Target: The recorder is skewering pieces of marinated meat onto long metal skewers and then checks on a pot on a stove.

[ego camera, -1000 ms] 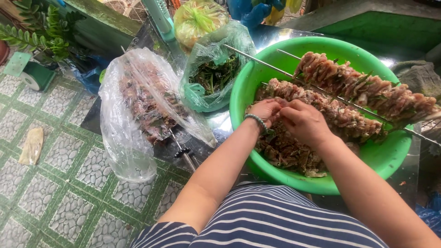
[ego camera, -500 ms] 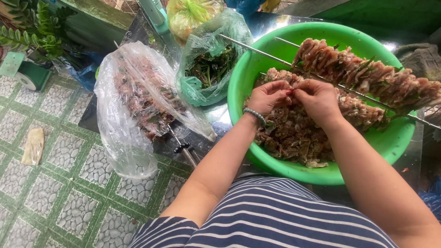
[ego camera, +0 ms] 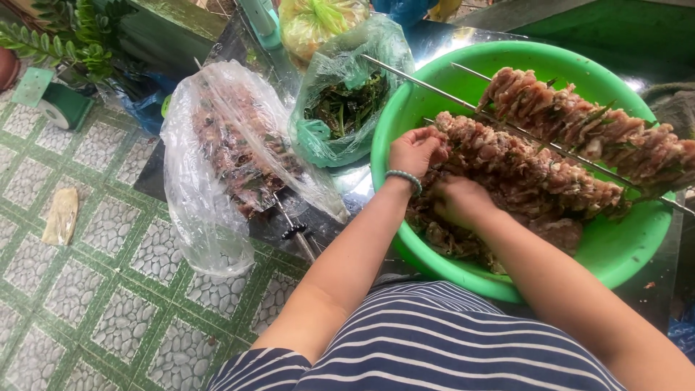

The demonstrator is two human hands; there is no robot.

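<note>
A large green basin [ego camera: 630,253] holds loose marinated meat [ego camera: 449,242], and two long metal skewers packed with meat lie across it. My left hand [ego camera: 416,150], with a bead bracelet on the wrist, is closed on the near end of the lower meat skewer [ego camera: 528,170]. My right hand [ego camera: 460,203] is lower, pushed into the loose meat under that skewer, and its fingertips are hidden. The upper meat skewer [ego camera: 579,123] rests behind, untouched.
Left of the basin lies a clear plastic bag [ego camera: 232,152] of skewered meat, with a green bag of leaves [ego camera: 347,108] behind it and a yellow bag [ego camera: 318,22] further back. A potted plant [ego camera: 65,36] and the green tiled floor [ego camera: 108,289] are at the left.
My right hand has dropped from the skewer's end into the loose meat below. My left hand stays on the skewer's end.
</note>
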